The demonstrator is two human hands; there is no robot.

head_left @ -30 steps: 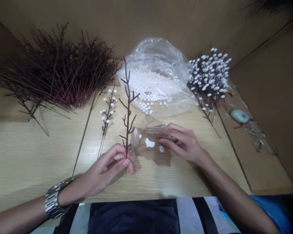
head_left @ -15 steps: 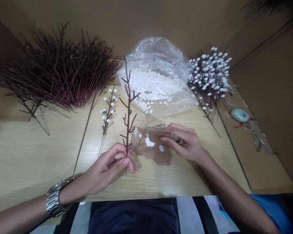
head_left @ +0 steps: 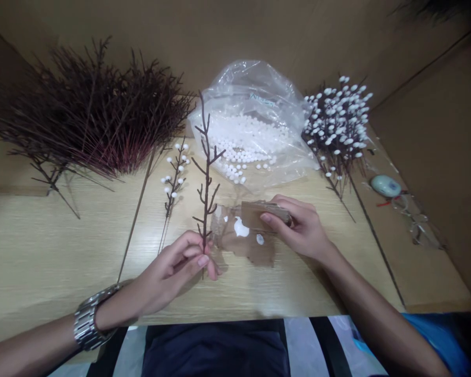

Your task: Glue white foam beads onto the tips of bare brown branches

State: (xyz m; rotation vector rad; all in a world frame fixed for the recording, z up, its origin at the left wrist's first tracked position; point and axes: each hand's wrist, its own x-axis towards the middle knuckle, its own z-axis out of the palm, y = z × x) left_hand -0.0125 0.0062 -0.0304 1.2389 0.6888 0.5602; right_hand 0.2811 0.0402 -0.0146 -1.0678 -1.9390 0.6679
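Observation:
Between thumb and fingers, my left hand (head_left: 186,262) pinches the lower stem of a bare brown artificial twig (head_left: 207,178), which points away from me. My right hand (head_left: 298,225) grips a small folded piece of cardboard (head_left: 259,214) above a flat brown cardboard scrap (head_left: 262,254). On that scrap lies a blob of white glue-like paste (head_left: 241,227), close to the held piece's left edge. Left of the held twig, another twig with white berries (head_left: 175,175) rests on the table.
A clear plastic bag (head_left: 255,78) of white beads (head_left: 245,152) lies at the back centre. Bare twigs (head_left: 102,110) are heaped at back left, white-berried twigs (head_left: 337,120) at back right. A pale green egg-shaped object (head_left: 385,185) and eyeglasses (head_left: 418,222) lie far right.
My right hand has turned the cardboard piece, so its broad face shows where its thin edge did before. The left hand and its twig have stayed in place.

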